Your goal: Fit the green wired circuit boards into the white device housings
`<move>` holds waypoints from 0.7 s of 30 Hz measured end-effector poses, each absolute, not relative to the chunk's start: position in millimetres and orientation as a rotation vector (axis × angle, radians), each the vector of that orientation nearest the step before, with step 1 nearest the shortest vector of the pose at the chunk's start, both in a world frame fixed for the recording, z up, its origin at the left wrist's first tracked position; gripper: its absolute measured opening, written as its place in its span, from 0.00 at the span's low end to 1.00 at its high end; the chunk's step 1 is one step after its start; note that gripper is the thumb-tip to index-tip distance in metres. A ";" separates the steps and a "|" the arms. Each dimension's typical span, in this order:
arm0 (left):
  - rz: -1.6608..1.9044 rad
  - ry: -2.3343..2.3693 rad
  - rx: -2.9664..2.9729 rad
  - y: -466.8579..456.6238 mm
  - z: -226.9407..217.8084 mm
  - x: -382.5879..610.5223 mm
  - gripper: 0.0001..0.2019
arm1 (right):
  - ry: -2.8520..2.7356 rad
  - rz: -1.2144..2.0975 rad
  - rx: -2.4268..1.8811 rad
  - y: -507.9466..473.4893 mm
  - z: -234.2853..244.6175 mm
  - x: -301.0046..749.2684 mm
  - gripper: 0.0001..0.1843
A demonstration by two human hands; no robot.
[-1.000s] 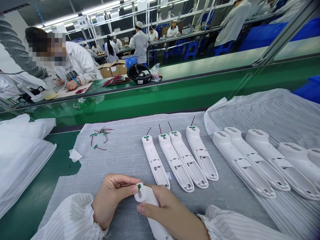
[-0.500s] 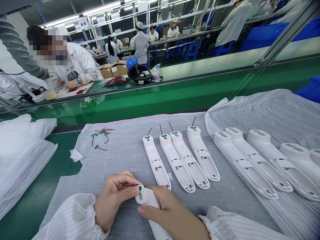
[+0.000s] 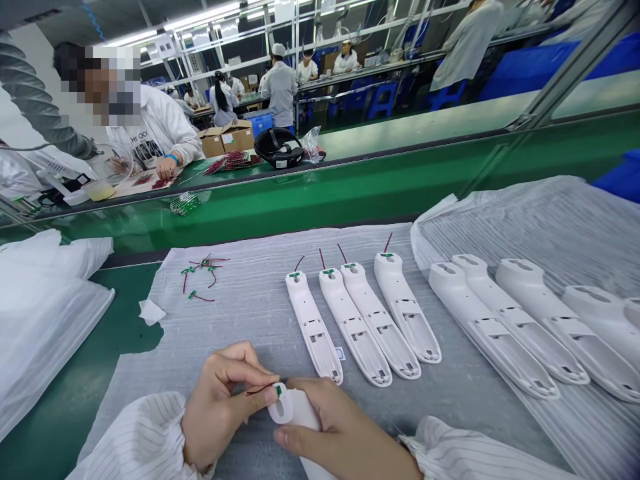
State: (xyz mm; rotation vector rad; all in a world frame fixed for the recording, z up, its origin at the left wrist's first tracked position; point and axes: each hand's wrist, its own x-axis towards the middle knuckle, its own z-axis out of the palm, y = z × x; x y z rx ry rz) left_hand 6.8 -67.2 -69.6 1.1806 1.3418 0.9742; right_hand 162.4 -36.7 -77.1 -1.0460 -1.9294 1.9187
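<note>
My right hand (image 3: 333, 423) grips a white plastic handle housing (image 3: 299, 408) near its round head. My left hand (image 3: 224, 407) pinches a thin red wire (image 3: 257, 391) close to that head. The wire leads to a small green circuit board (image 3: 277, 391) at the housing's rim, partly covered by my left fingertip. Beyond my hands, several matching housings (image 3: 313, 327) lie in a row on a grey foam sheet (image 3: 240, 327), each with a green board and red wire at its head. Loose wired boards (image 3: 203, 277) lie further left.
Several bare white housings (image 3: 515, 327) lie on a ribbed plastic sheet (image 3: 500, 227) to the right. White plastic bags (image 3: 45, 307) lie on the left. Beyond a green conveyor belt (image 3: 310, 193), a co-worker (image 3: 160, 127) sits at a bench with circuit boards and cardboard boxes (image 3: 225, 139).
My left hand has drawn slightly back, and the red wire now shows between its fingers and the board. The housing in my right hand sits a little lower in view.
</note>
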 end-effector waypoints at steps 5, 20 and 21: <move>1.042 1.347 1.214 -68.5 -69.8 7.8 0.04 | -1.920 1.889 -1.089 -36.5 -78.4 163.5 0.06; 1.184 1.491 1.669 -73.3 -62.0 13.7 0.05 | -1.839 1.938 -1.135 -37.3 -78.2 165.3 0.08; 1.209 1.501 1.711 -73.5 -62.1 14.2 0.05 | -1.833 1.932 -1.136 -37.5 -78.3 165.1 0.08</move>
